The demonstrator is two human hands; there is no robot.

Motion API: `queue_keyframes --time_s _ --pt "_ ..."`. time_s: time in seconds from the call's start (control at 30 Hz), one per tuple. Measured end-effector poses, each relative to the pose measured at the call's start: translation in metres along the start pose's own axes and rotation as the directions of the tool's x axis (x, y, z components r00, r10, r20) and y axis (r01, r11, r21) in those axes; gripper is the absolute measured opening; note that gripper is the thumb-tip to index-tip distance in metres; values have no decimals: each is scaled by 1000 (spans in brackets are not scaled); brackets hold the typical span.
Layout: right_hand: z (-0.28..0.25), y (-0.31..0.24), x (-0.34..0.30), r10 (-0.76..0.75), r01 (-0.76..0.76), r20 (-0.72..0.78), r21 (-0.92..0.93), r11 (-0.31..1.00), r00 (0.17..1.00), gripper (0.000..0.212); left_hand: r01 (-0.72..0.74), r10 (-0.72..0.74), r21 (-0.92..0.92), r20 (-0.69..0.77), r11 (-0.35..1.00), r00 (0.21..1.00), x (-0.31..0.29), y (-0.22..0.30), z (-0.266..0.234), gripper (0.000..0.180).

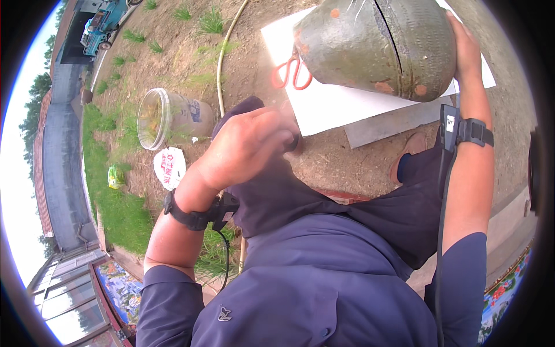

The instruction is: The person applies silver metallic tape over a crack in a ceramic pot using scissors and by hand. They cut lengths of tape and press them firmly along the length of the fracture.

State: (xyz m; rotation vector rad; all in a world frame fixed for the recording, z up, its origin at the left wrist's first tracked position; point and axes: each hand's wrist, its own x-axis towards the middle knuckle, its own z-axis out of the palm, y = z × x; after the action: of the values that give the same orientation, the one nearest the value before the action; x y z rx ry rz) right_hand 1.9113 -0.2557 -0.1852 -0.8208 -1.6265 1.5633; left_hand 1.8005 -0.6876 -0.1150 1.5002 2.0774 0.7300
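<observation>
Bare soil [173, 63], grass [118, 220] and a grey wall [60, 156] show an outdoor yard [260, 63].

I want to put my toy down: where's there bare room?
The white sheet is bare between the orange-handled scissors and the grey board, whose showing strip is bare too. It's crowded at the green jar, with the right hand against it.

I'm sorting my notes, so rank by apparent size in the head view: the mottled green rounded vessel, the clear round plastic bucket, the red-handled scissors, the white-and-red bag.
1. Mottled green rounded vessel
2. Clear round plastic bucket
Unranked, smaller: red-handled scissors, partly hidden, and white-and-red bag; they look alike.
</observation>
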Motion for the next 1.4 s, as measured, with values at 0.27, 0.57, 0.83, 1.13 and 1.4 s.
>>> queue_keyframes --time_s 0.27,0.57,0.83,1.13,1.4 --pt "23 -32 -35 -250 238 -53 -173 956 967 48 54 -60 -65 -95 996 994 2 7 3 2" --pt "17 -19 -26 -148 131 -92 -171 977 985 40 141 -171 -184 -161 973 972 3 13 5 12" --pt "20 -24 -29 -254 240 -53 -192 952 966 49 209 -238 -165 -178 964 955 -2 1 5 19" --pt "17 -19 -24 -270 249 -55 -242 938 961 49 157 -165 -53 -249 986 954 -4 -6 3 34" --pt "20 -24 -30 -239 223 -72 -183 958 968 49 216 -245 -133 -262 967 933 -5 -11 11 25"
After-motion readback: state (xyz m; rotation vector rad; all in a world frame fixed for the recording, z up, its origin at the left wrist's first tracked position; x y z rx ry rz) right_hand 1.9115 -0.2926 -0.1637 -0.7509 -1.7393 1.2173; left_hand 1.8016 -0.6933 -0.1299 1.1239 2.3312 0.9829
